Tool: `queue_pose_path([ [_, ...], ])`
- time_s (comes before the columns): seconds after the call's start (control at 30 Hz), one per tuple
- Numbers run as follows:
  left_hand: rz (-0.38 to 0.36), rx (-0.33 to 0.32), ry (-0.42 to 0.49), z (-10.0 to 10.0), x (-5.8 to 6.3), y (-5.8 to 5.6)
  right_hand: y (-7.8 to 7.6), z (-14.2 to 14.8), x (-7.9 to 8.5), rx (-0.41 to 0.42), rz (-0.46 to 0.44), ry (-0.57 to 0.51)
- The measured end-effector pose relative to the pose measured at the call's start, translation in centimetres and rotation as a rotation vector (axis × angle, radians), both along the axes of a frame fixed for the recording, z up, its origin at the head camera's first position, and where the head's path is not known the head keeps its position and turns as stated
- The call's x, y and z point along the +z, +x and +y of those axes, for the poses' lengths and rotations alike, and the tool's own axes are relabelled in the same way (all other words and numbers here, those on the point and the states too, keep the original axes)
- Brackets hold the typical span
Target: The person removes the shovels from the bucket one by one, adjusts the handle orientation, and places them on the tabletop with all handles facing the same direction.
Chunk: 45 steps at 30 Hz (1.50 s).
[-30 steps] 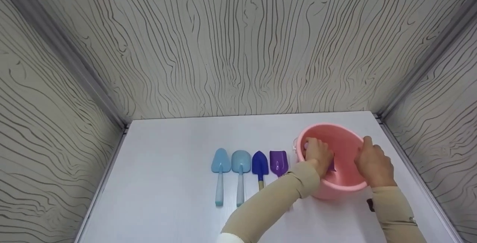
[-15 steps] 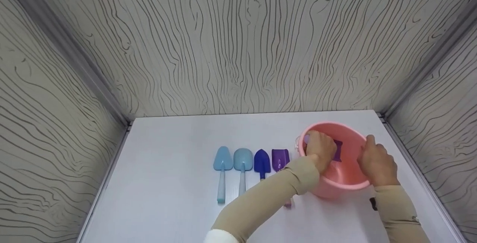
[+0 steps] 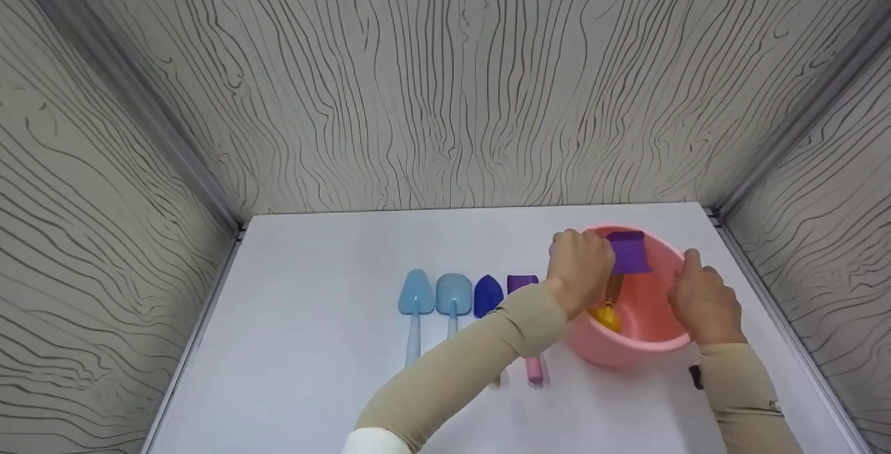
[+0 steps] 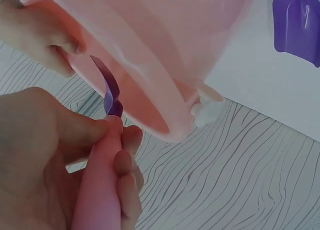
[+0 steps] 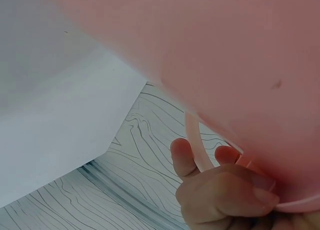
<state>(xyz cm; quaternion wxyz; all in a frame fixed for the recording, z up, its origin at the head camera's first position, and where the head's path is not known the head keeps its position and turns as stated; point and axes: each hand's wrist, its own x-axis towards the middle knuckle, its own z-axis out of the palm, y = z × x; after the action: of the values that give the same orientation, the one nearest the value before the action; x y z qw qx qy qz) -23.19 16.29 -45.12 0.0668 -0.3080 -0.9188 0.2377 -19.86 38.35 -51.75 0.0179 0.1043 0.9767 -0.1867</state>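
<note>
My left hand [image 3: 581, 269] holds a toy shovel by its pink handle [image 4: 102, 175]. The shovel's purple blade [image 3: 630, 252] is over the mouth of a pink bucket [image 3: 658, 311], at its far side. With its fingers over the rim, my right hand [image 3: 706, 301] grips the bucket on the right; in the right wrist view the bucket's bail handle [image 5: 196, 145] passes by the fingers. The bucket leans, its opening turned up toward me. Inside lies a yellow toy shovel [image 3: 607, 318] with a brown handle, partly hidden by the left hand.
Left of the bucket, toy shovels lie in a row: a light blue pointed one [image 3: 415, 294], a light blue rounded one [image 3: 453, 295], a dark blue one [image 3: 489, 294] and a purple one with a pink handle [image 3: 534, 369]. My left sleeve [image 3: 459, 363] crosses over them. Wood-patterned walls [image 3: 445, 78] enclose the white table [image 3: 299, 342].
My left hand has risen out of the bucket and moved left, bringing up the purple-bladed shovel. The yellow shovel inside has come into view. My right hand stays on the rim.
</note>
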Motion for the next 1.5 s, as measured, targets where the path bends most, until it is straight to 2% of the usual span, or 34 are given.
queue_pose_path([
  [0.17, -0.005, -0.015, 0.108, -2.2, 0.3, -0.1, -0.2, 0.1, 0.3, -0.022, -0.029, -0.029],
  [0.43, -0.041, 0.035, 0.249, -5.1, -0.6, -0.9, -0.2, -0.3, -0.1, -0.018, -0.03, -0.06],
  [0.57, -0.043, 0.025, 0.382, -6.5, -0.7, -1.0, -0.2, -0.2, -0.1, -0.03, -0.029, -0.067],
  [0.8, -0.106, 0.06, 0.599, -9.7, -0.9, -0.8, -0.3, -0.2, 0.0, -0.024, -0.033, -0.069],
  [1.03, -0.111, 0.086, 0.732, -12.1, -1.8, -0.7, -0.3, -0.4, -0.1, 0.005, 0.016, -0.044],
  [1.23, -0.119, 0.099, 0.857, -14.8, -2.6, -0.3, -0.1, -0.6, -0.1, -0.008, -0.028, -0.071],
  [1.37, -0.129, 0.137, 0.983, -17.1, -3.4, -0.1, -0.1, -0.4, -0.1, -0.015, -0.043, -0.073],
  [1.5, -0.135, 0.192, 1.065, -19.5, -4.3, -0.6, -0.2, -0.1, 0.1, -0.022, -0.03, -0.079],
])
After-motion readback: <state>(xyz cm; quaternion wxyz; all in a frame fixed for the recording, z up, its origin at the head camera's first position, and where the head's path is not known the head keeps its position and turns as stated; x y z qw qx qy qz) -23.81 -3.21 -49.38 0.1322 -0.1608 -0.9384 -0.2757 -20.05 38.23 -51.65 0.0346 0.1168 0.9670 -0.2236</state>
